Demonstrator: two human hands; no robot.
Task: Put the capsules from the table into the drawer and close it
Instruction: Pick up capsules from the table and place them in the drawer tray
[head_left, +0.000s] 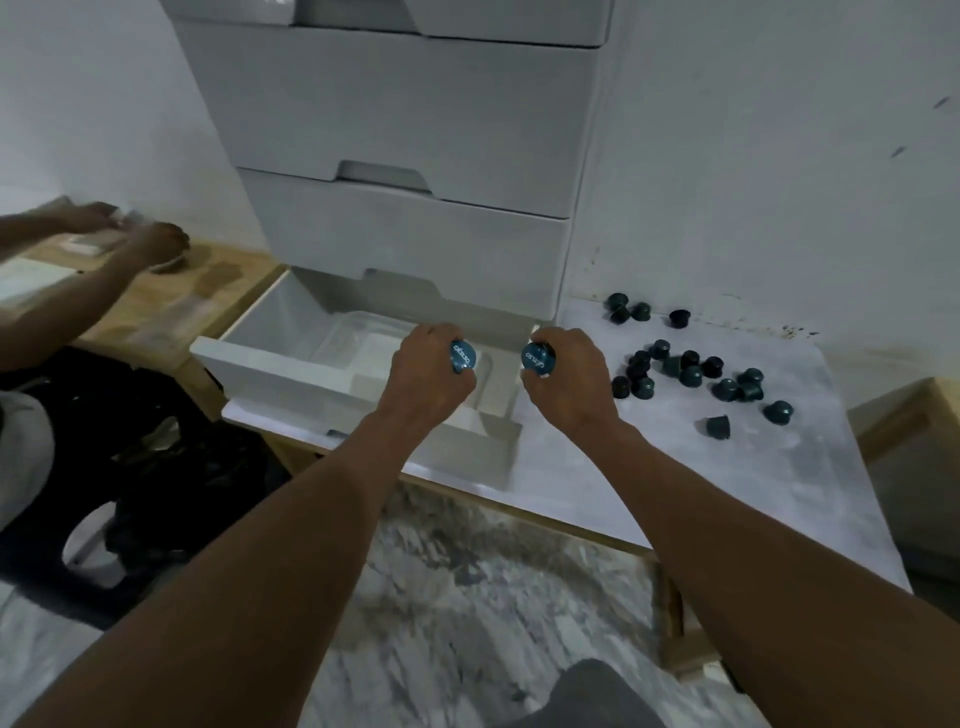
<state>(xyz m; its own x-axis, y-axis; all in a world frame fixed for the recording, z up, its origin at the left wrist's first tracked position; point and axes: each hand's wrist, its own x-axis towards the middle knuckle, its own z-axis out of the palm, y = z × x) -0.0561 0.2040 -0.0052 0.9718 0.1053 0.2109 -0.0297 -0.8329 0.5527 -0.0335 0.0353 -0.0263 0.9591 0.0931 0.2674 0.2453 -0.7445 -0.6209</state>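
Head view: each hand grasps one capsule at the open bottom drawer, centre of frame.

The left hand (431, 376) curls its fingers around a teal capsule (462, 357) above the right part of the drawer (270, 358). The right hand (566, 384) grips a second capsule (537, 358) just past the drawer's right edge, over the table (779, 467). Inside the drawer lies something pale and glossy, too indistinct to name, and the left hand hides part of the floor. Loose capsules (691, 369) lie scattered on the table at centre right. The drawer unit (415, 130) is cut off at the top. At upper left, another person's hands (130, 234) are blurred.
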